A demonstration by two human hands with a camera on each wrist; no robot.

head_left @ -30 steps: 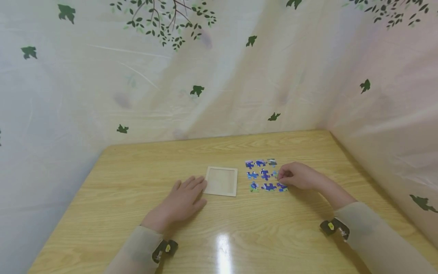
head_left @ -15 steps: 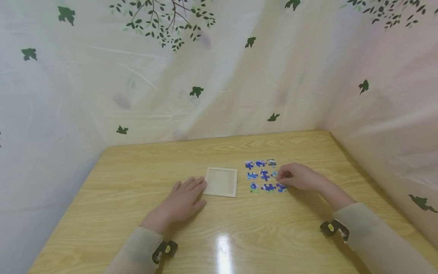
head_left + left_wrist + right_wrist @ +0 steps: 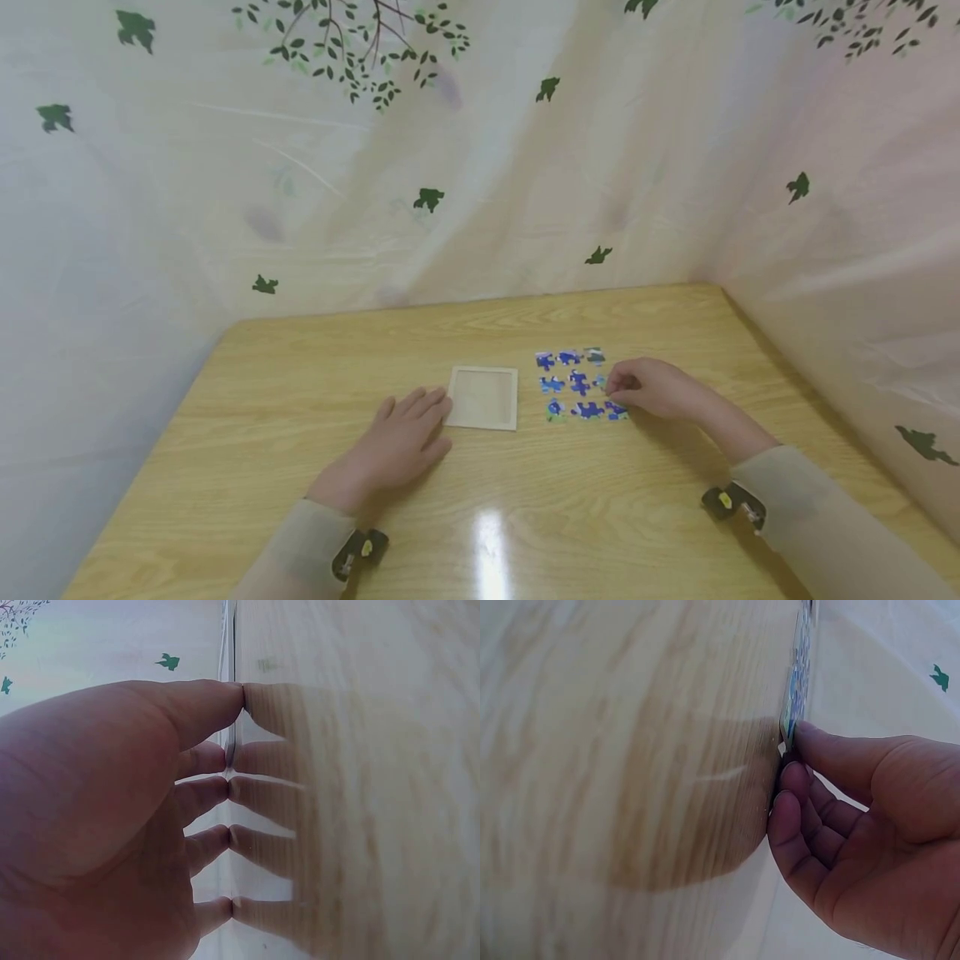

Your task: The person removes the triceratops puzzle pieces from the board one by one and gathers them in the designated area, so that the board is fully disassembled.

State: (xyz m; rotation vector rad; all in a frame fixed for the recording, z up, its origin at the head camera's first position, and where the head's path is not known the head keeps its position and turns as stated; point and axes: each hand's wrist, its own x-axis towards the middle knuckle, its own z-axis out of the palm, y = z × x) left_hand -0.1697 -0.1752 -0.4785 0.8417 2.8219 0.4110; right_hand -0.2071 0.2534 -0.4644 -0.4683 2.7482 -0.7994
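Several blue jigsaw puzzle pieces [image 3: 578, 383] lie in three spaced rows on the table, right of a shallow square wooden frame [image 3: 484, 398]. My right hand [image 3: 656, 387] is at the right end of the middle row. In the right wrist view, thumb and curled fingertips pinch the edge of a puzzle piece [image 3: 790, 724], which looks slightly tilted; the fingers partly cover it in the head view. My left hand [image 3: 401, 437] lies with fingers spread, fingertips on the table and touching the frame's left edge. In the left wrist view, the left fingers [image 3: 204, 796] are straight and hold nothing.
The wooden table [image 3: 300, 383] has a glossy surface that mirrors the hands. A pale curtain [image 3: 337, 208] with leaf prints hangs behind it and along the sides. Each sleeve bears a small dark wrist camera [image 3: 360, 552].
The head view has shifted very slightly. Both hands, the frame and the puzzle pieces stay in place.
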